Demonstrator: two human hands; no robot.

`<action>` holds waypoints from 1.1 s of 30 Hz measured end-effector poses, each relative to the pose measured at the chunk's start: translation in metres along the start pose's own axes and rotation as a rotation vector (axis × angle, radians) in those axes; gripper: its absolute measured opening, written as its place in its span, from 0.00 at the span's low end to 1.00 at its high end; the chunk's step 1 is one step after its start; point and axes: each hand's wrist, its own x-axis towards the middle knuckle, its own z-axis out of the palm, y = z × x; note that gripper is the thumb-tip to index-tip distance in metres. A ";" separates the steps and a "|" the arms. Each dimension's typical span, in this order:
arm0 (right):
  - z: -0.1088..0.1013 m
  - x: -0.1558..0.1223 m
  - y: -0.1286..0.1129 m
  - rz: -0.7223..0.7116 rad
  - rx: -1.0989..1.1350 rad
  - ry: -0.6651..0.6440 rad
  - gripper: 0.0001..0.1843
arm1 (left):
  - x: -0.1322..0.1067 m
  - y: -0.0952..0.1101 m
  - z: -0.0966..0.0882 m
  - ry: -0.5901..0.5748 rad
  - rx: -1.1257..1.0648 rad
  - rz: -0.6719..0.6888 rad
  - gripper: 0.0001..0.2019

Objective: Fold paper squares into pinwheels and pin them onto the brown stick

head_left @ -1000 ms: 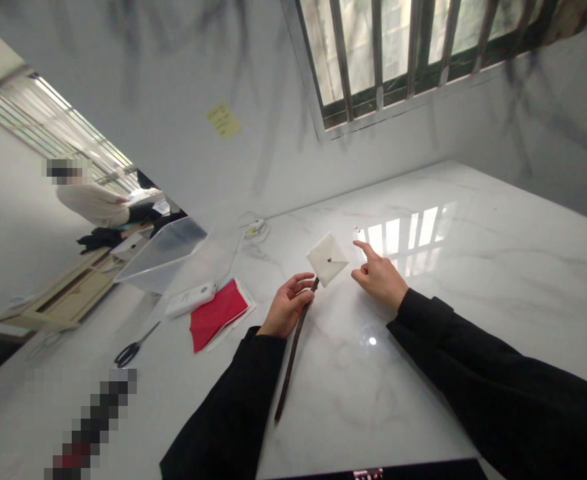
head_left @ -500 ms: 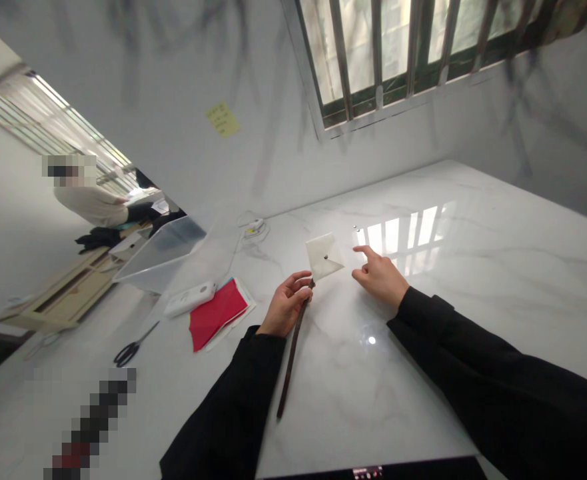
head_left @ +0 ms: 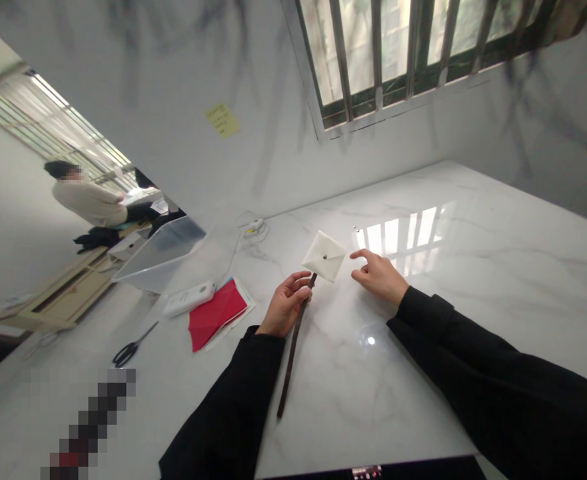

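My left hand (head_left: pixel 287 304) is closed round the upper part of a thin dark stick (head_left: pixel 292 353) whose lower end reaches toward me over the white marble table (head_left: pixel 473 280). A white folded paper pinwheel (head_left: pixel 324 256) is pinned to the stick's top by a small dark pin. My right hand (head_left: pixel 379 273) hovers just right of the pinwheel with the index finger stretched toward its edge and the other fingers curled, holding nothing.
Red paper sheets (head_left: pixel 216 315) lie left of my hand, with a white device (head_left: pixel 190 299) beside them, black scissors (head_left: pixel 129 347) further left and a clear plastic bin (head_left: pixel 160 255) behind. A cable with a small plug (head_left: pixel 254 228) lies by the wall. Another person (head_left: pixel 90 200) stands far left.
The pinwheel has turned on its pin from frame to frame. My right index finger has moved left toward its edge. My left hand has stayed on the stick.
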 end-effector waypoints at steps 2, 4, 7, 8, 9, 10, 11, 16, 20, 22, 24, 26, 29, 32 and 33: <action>-0.001 -0.002 -0.001 -0.023 0.036 0.030 0.43 | 0.000 0.000 0.000 -0.002 0.002 -0.001 0.25; -0.001 -0.004 -0.002 -0.070 0.028 0.073 0.49 | 0.001 0.000 0.000 -0.009 0.006 0.002 0.24; -0.003 -0.005 -0.003 -0.143 -0.043 0.142 0.50 | 0.003 -0.003 -0.002 -0.049 0.023 0.014 0.23; -0.003 -0.005 -0.003 -0.159 -0.068 0.154 0.50 | 0.003 -0.005 -0.003 -0.071 0.033 0.017 0.23; -0.004 -0.005 -0.003 -0.168 -0.091 0.160 0.50 | 0.004 -0.006 -0.004 -0.093 0.042 0.019 0.24; -0.005 -0.005 -0.003 -0.170 -0.113 0.167 0.50 | 0.005 -0.007 -0.005 -0.113 0.051 0.020 0.24; -0.005 -0.004 -0.003 -0.163 -0.136 0.178 0.50 | 0.005 -0.008 -0.006 -0.125 0.058 0.022 0.24; -0.010 -0.002 -0.002 -0.045 -0.305 0.102 0.30 | 0.005 -0.009 -0.007 -0.087 0.050 0.022 0.24; -0.012 -0.002 0.002 0.034 -0.458 -0.159 0.14 | 0.004 -0.007 -0.007 -0.012 -0.012 0.000 0.26; -0.011 -0.002 0.003 0.035 -0.457 -0.162 0.14 | 0.004 -0.007 -0.006 0.003 -0.037 -0.016 0.27; -0.009 -0.001 0.004 0.027 -0.426 -0.113 0.15 | 0.004 -0.007 -0.006 0.008 -0.048 -0.024 0.28; -0.008 0.001 0.004 0.015 -0.357 -0.036 0.15 | 0.004 -0.007 -0.006 0.007 -0.046 -0.022 0.28; -0.006 0.001 0.002 -0.008 -0.162 0.015 0.27 | 0.004 -0.007 -0.005 0.005 -0.053 -0.008 0.28; -0.002 -0.002 -0.002 -0.076 0.041 -0.361 0.27 | 0.003 -0.006 -0.005 0.005 -0.052 -0.009 0.28; 0.000 -0.004 -0.003 -0.101 0.076 -0.507 0.22 | 0.003 -0.005 -0.004 0.005 -0.049 -0.012 0.28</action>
